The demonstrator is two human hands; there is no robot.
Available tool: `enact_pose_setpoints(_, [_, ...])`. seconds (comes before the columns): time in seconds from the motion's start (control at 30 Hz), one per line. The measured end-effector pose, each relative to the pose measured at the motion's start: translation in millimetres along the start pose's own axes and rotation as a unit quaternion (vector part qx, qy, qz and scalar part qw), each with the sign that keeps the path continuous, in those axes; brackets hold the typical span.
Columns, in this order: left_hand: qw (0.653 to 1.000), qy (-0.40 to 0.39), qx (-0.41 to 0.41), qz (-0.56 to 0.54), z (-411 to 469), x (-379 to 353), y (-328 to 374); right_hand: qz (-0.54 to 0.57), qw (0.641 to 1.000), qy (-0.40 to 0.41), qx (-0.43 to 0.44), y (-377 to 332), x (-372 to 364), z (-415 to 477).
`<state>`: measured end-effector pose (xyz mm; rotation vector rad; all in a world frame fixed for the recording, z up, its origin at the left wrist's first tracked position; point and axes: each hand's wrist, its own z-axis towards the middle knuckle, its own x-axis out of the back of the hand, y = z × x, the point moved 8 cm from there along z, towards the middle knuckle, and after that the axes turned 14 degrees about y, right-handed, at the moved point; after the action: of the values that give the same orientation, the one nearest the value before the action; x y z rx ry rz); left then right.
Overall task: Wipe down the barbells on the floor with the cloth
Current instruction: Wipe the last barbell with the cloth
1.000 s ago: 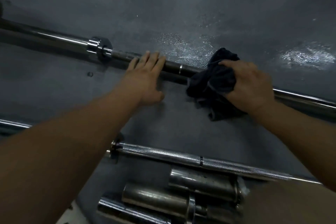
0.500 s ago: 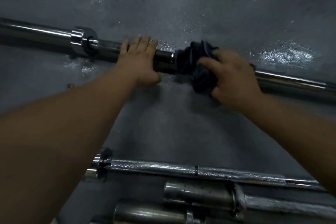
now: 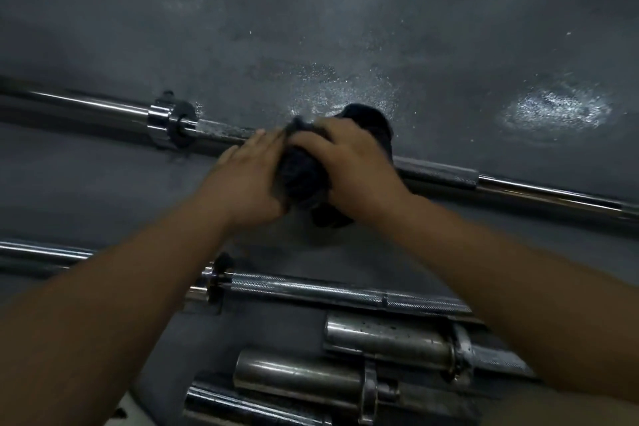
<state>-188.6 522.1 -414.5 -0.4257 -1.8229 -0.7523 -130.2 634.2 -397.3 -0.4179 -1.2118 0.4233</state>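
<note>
A long steel barbell (image 3: 449,174) lies across the dark floor, running from upper left to lower right, with a collar (image 3: 166,123) on its left part. A dark cloth (image 3: 304,176) is bunched around the shaft at mid-frame. My right hand (image 3: 349,162) grips the cloth from above and presses it onto the bar. My left hand (image 3: 249,176) rests flat on the shaft just left of the cloth and touches its edge. The shaft under both hands is hidden.
A second barbell (image 3: 328,292) with a knurled shaft lies nearer to me, parallel to the first. Several more bar sleeves (image 3: 387,339) are stacked at the bottom centre. The grey floor (image 3: 345,28) shows wet, shiny patches behind the bar.
My right hand has slid the cloth leftward along the bar until it meets my left hand. The left hand has stayed on the shaft.
</note>
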Motion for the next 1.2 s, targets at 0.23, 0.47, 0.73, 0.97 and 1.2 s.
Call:
enact_pose_setpoints(0.23, [0.988, 0.060, -0.141, -0.019, 14, -7, 86, -0.038, 0.999, -0.010, 0.007, 72, 49, -71])
enact_pose_setpoints(0.47, [0.990, 0.041, -0.095, -0.097, 32, -49, 131, -0.060, 0.994, -0.073, -0.048, 92, 34, -52])
enact_pose_setpoints(0.73, [0.978, 0.049, -0.061, 0.192, 12, -9, -59, -0.148, 0.987, -0.037, -0.055, 68, 23, -43])
enact_pose_setpoints(0.97, [0.993, 0.044, -0.020, 0.110, -17, -8, -57, -0.134, 0.983, -0.119, -0.025, 14, -23, -12])
enact_pose_setpoints(1.2, [0.993, 0.094, -0.013, 0.071, -73, 4, -54, -0.037, 0.959, -0.088, -0.268, 104, 75, -126])
